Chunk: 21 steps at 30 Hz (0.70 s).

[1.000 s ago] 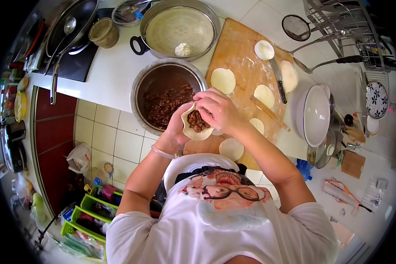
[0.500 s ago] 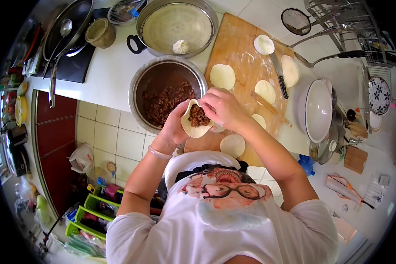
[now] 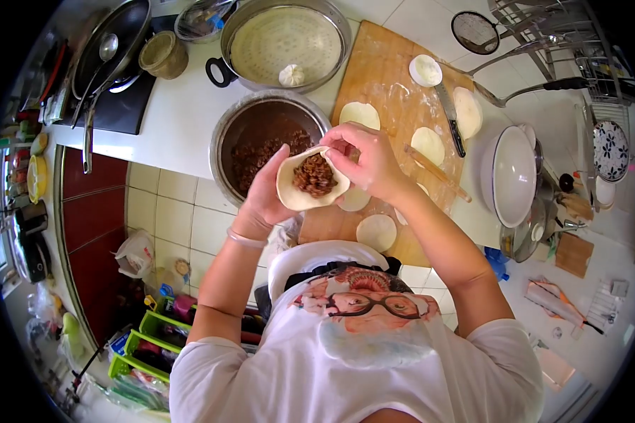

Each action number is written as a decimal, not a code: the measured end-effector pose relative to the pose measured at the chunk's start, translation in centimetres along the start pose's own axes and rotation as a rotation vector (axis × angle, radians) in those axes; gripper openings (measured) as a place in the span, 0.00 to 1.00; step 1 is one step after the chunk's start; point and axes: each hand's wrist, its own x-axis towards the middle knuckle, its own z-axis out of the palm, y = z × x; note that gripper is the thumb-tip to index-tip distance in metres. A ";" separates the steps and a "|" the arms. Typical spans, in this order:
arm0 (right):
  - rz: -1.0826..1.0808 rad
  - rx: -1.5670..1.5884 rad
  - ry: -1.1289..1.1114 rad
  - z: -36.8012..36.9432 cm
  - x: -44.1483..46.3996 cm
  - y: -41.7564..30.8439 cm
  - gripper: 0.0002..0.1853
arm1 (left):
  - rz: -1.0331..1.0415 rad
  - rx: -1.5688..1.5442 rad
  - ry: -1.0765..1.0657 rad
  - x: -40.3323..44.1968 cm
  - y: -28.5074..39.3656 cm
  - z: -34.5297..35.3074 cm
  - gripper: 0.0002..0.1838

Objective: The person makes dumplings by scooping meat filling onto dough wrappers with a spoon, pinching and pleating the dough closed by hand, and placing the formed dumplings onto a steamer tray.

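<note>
Left grip [image 3: 262,194]: bare hand, cradling a dough round [image 3: 288,189] from the left, thumb up along its edge. Fault risk: a tilt of the palm would tip the round toward its open near side.

Right grip [image 3: 367,158]: bare hand, fingertips pinched on the far right edge of the same round. Fault risk: a hard pull could thin or tear the dough there; a loose pinch could let the fold slip.

Filling, one mound [image 3: 315,176]: dark, heaped mid-round, bare dough around it. Fault risk: grease or crumbs reaching the edge would likely keep it from sticking.

Metal bowl [image 3: 261,118]: just beyond the round, more of the dark filling inside. The round sits over its near right rim, partly clear of it; spillage could miss the bowl.

Cutting board [image 3: 395,53]: right of the bowl, floured, bearing flat rounds [image 3: 376,233]. Fault risk: drying, or a brush from the right forearm.

Rolling pin [image 3: 437,173]: aslant at the board's right side; a knock could set it rolling.

Knife [image 3: 450,121]: farther off on the board; a careless reach could meet the blade.
</note>
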 end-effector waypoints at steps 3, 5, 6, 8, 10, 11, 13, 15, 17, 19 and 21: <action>0.051 -0.111 -0.015 0.5 0.1 0.6 0.08 | 0.199 -0.197 0.106 1.1 -1.4 -1.5 0.31; -0.032 -0.227 -0.044 0.6 0.0 1.0 0.08 | 0.187 -0.184 0.102 1.3 -1.5 -2.3 0.29; -0.121 -0.345 -0.069 0.6 0.1 1.1 0.08 | 0.176 -0.165 0.094 1.4 -1.5 -2.4 0.27; -0.171 -0.368 -0.077 0.5 0.2 0.7 0.08 | 0.163 -0.146 0.113 1.4 -1.4 -2.3 0.25; -0.220 -0.391 -0.082 0.5 0.3 0.6 0.08 | 0.147 -0.125 0.134 1.3 -1.4 -1.9 0.24; -0.347 -0.388 -0.070 0.5 0.6 0.7 0.07 | 0.144 -0.110 0.178 1.4 -1.4 -1.5 0.23; -0.474 -0.385 -0.055 0.5 0.7 1.0 0.07 | 0.139 -0.094 0.221 1.4 -1.5 -1.2 0.22; -0.496 -0.342 -0.107 0.4 0.6 1.3 0.08 | 0.094 -0.071 0.310 1.5 -1.5 -1.2 0.22; -0.456 -0.328 -0.105 0.2 0.6 1.6 0.07 | 0.084 -0.027 0.306 1.6 -1.1 -1.1 0.23; -0.410 -0.311 -0.105 -0.1 0.5 1.5 0.07 | 0.035 0.031 0.239 1.1 -0.4 0.2 0.25; -0.018 -0.014 -0.073 -0.7 0.4 0.8 0.06 | -0.022 0.025 0.195 0.1 1.0 2.2 0.29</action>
